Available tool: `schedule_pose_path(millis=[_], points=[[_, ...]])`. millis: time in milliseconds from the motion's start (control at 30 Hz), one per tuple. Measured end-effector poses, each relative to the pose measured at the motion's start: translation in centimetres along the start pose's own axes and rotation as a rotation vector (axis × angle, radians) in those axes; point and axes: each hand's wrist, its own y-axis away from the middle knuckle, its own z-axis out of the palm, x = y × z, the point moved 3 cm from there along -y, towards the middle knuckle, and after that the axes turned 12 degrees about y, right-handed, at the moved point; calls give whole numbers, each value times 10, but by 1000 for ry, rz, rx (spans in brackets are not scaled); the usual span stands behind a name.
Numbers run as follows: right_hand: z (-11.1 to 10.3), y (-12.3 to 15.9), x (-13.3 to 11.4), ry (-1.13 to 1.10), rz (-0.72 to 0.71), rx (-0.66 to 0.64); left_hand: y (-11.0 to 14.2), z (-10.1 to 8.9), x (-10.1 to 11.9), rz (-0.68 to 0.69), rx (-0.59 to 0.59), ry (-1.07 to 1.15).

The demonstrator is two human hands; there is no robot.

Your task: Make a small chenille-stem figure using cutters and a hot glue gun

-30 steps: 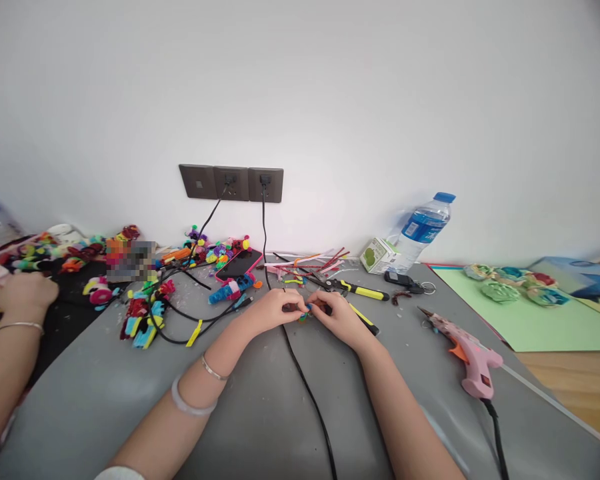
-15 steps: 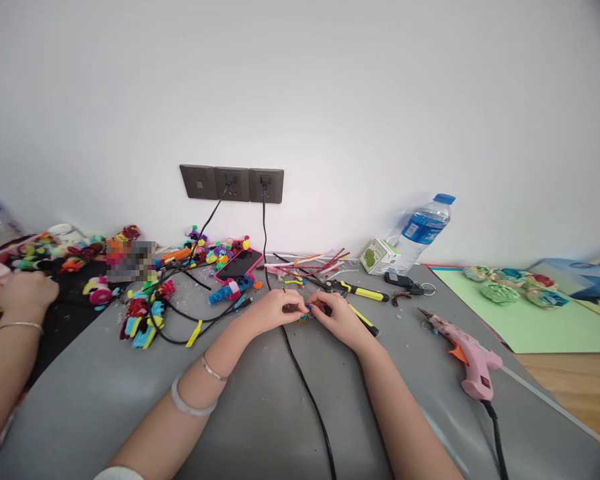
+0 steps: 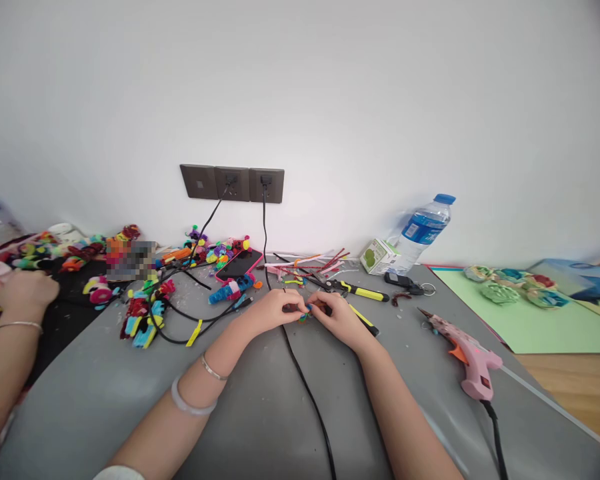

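Note:
My left hand (image 3: pixel 275 311) and my right hand (image 3: pixel 334 316) meet at the middle of the grey table (image 3: pixel 250 413). Thumbs and fingertips of both are pinched on a small orange, blue and green craft piece (image 3: pixel 305 317), mostly hidden by the fingers. Just behind the right hand lie pliers with yellow and black handles (image 3: pixel 365 292), one handle running beneath that hand. Loose pipe cleaners (image 3: pixel 325 265), red and white among them, lie beyond the hands. A black cord (image 3: pixel 303 377) passes under my left wrist.
A pink glue gun (image 3: pixel 473 357) rests at the right. A water bottle (image 3: pixel 425 230), a drink carton (image 3: pixel 379 257) and a key fob (image 3: pixel 404 283) sit near the wall. Left stand a phone (image 3: pixel 239 265) and fuzzy figures (image 3: pixel 145 313). Another person's hand (image 3: pixel 25 297) is far left.

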Motion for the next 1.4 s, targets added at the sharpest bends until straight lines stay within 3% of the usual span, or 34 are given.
schedule_pose_path(millis=[1400], points=[[-1, 0, -2, 8, 3, 1, 1, 0, -2, 3, 7, 5]])
